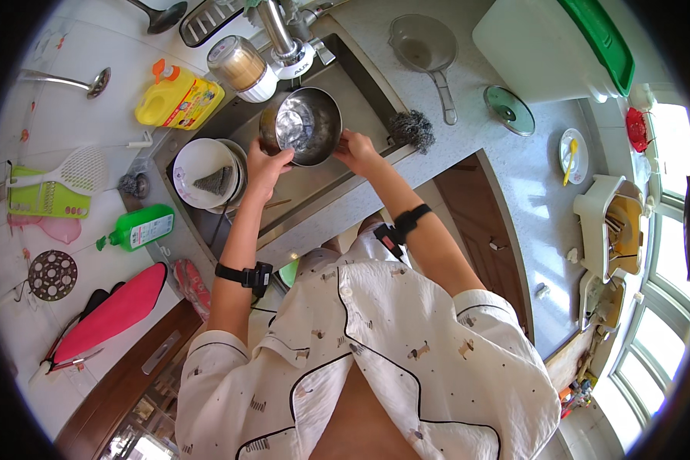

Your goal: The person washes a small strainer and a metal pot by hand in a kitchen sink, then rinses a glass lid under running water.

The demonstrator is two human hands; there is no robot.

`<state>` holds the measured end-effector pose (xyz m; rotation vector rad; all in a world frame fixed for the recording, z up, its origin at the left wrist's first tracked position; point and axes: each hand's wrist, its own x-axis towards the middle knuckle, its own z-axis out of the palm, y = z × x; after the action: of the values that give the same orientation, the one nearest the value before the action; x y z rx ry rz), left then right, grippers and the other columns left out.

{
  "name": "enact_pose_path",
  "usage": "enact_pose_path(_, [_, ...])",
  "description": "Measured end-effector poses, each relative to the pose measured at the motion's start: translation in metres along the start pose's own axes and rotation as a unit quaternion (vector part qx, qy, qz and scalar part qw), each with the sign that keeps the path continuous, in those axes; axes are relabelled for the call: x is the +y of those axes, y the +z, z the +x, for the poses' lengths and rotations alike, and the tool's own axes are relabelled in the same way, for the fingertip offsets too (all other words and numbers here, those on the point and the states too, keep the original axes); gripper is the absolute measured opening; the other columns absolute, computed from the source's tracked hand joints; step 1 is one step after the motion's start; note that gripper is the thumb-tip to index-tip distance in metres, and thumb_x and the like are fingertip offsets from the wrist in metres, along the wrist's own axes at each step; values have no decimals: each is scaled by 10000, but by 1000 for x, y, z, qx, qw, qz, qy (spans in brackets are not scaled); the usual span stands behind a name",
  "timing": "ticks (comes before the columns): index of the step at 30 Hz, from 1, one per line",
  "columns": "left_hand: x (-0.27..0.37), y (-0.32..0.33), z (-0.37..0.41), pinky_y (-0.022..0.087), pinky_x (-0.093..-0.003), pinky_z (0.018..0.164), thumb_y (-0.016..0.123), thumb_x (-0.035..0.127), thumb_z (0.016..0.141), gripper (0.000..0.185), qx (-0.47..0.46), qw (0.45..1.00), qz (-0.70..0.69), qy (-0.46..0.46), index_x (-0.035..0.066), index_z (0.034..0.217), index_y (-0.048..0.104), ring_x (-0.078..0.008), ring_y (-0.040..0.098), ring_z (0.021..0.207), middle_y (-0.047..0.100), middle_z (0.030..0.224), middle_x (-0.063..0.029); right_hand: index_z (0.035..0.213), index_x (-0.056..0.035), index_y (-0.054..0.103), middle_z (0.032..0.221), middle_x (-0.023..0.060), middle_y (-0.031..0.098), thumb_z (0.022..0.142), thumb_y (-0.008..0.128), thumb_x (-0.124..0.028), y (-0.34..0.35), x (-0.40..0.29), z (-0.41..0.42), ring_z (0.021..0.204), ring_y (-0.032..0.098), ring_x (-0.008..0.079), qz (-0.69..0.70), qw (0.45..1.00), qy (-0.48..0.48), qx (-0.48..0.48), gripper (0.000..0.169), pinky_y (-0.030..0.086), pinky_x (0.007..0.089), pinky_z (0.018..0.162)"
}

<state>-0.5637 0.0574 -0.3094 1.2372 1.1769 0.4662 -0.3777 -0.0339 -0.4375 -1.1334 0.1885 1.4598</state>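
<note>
Both my hands hold a round stainless steel bowl (324, 127) over the sink (359, 95), below the faucet with its white water filter (296, 63). My left hand (268, 164) grips the bowl's near left side, thumb over the rim. On the right side, the fingers of my right hand (355, 150) close on its edge. The bowl is tilted, and its inside looks shiny and wet. Left of my left hand, stacked white bowls (191, 161) stand in the sink, a dark scouring pad (214, 181) lying in the top one. A steel wool scrubber (412, 131) rests on the sink's right edge.
A yellow detergent jug (179, 98) and a green bottle (148, 227) stand to the left. On the right counter are a saucepan (423, 43), a glass lid (510, 110), a small plate (575, 167) and a large lidded container (543, 52). Utensils hang on the tiled wall.
</note>
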Motion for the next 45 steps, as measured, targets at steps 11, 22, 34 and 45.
enact_pose_path(11, [18,-43,-34,468,-434,930,832,229,633,786,156,873,363,285,0,1276,441,-357,567,1064,534,1171,-187,1170,54,590,1221,197,622,1008,338,-174,98,41,10,1109,609,313,182,977,75,-82,377,504,493,958])
enact_pose_path(22, [24,-78,-4,603,-462,691,687,620,788,632,-30,988,-24,-152,58,1024,521,-290,646,689,598,951,-101,1414,-89,390,1395,203,440,925,543,-532,89,-13,-59,1154,568,400,-92,981,132,-111,677,550,561,875])
enact_pose_path(34, [-71,-92,1,509,-551,990,511,451,958,726,-201,861,-331,-330,-102,1390,324,-526,529,1181,473,1318,-320,1461,-106,353,1326,190,509,780,722,-386,100,-15,-100,1148,591,360,-313,950,-5,-3,823,630,462,621])
enact_pose_path(45, [-81,-48,52,463,-579,1052,378,97,1002,393,-160,871,-392,-251,-91,1347,357,-444,471,1274,421,1379,-302,1550,-89,193,1432,195,455,703,737,-77,76,18,-60,1324,460,311,-309,876,-370,-26,1007,404,362,1074])
